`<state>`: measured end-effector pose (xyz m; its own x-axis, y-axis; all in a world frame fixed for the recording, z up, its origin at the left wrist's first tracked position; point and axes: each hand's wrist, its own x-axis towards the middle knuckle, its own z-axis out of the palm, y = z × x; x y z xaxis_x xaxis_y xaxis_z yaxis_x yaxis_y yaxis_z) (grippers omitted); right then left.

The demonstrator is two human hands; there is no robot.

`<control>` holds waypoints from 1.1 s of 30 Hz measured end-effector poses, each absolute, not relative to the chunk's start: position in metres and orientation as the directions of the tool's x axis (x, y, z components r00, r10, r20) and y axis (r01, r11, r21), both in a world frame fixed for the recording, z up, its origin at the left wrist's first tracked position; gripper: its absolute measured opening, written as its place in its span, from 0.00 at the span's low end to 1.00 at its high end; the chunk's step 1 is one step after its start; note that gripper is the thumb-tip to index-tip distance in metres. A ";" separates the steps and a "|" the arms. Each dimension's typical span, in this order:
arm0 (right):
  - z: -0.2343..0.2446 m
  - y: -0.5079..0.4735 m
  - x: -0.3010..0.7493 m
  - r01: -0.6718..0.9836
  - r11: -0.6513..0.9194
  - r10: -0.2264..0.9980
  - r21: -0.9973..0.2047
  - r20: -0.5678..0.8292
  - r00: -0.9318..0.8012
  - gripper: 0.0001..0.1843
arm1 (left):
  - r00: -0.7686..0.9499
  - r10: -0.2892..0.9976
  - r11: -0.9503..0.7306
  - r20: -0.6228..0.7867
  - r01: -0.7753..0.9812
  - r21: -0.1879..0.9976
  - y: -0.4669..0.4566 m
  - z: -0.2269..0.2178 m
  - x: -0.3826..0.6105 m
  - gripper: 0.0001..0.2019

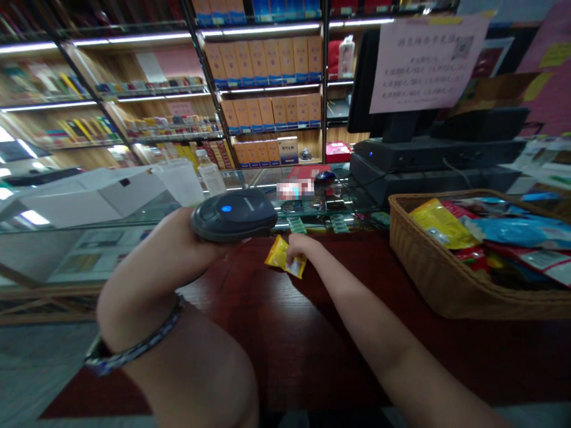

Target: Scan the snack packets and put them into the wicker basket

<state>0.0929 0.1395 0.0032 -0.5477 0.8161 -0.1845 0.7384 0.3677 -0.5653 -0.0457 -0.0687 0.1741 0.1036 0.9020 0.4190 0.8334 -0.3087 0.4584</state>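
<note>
My left hand point(178, 249) is closed around a dark handheld barcode scanner point(234, 214) with a blue light on top, held above the red-brown counter point(276, 333). The scanner's head points toward a small yellow snack packet point(280, 254) on the counter. My right hand point(298, 246) rests on that packet, fingers bent down and pinching its top edge. A beaded bracelet sits on my left wrist.
A wicker basket point(428, 279) full of colourful snack packets stands at the right. Behind it is a black monitor and till point(428, 154) with a pink paper notice. A glass display case point(134, 226) carries white boxes and plastic cups. Shelves of boxed goods line the back wall.
</note>
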 end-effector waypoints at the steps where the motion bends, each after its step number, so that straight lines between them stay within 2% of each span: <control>1: 0.008 0.139 0.101 0.725 0.337 0.807 -0.600 -0.213 -0.551 0.22 | 0.110 0.901 -0.313 0.419 0.833 0.455 -0.069 0.174 -0.045 0.19; 3: 0.020 0.139 0.121 0.692 0.276 0.801 -0.667 -0.237 -0.549 0.19 | 0.118 0.900 -0.318 0.419 0.836 0.447 -0.068 0.175 -0.044 0.19; 5: 0.035 0.140 0.146 0.579 0.224 0.806 -0.784 -0.186 -0.562 0.19 | 0.125 0.901 -0.321 0.415 0.837 0.444 -0.066 0.175 -0.042 0.18; 8: 0.060 0.138 0.187 0.168 0.088 0.811 -0.982 -0.027 -0.584 0.22 | 0.136 0.902 -0.326 0.410 0.838 0.438 -0.064 0.175 -0.038 0.14; 10: 0.076 0.136 0.213 -0.101 0.038 0.846 -0.994 0.085 -0.526 0.22 | 0.141 0.902 -0.326 0.409 0.844 0.427 -0.062 0.175 -0.035 0.11; 13: 0.091 0.132 0.240 -0.255 0.095 0.932 -0.962 0.176 -0.318 0.18 | 0.142 0.910 -0.311 0.389 0.855 0.416 -0.059 0.173 -0.032 0.08; 16: 0.096 0.132 0.249 -0.271 0.172 0.971 -0.947 0.209 -0.112 0.20 | 0.155 0.918 -0.311 0.365 0.852 0.421 -0.058 0.172 -0.031 0.08; 19: 0.095 0.136 0.246 -0.240 0.251 0.964 -0.938 0.264 -0.025 0.24 | 0.157 0.921 -0.315 0.356 0.838 0.445 -0.059 0.172 -0.028 0.11; 25: 0.094 0.138 0.239 -0.244 0.290 0.954 -0.925 0.299 -0.003 0.27 | 0.156 0.923 -0.316 0.353 0.830 0.460 -0.062 0.175 -0.022 0.09; 33: 0.092 0.136 0.236 -0.280 0.311 0.943 -0.908 0.330 -0.024 0.27 | 0.161 0.896 -0.351 0.414 0.829 0.436 -0.062 0.173 -0.023 0.17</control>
<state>0.2363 0.1358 0.0923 -0.0244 0.9435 0.3305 -0.2803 0.3109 -0.9082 -0.0232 -0.0615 0.1727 0.1615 0.8960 0.4136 0.8290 -0.3505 0.4357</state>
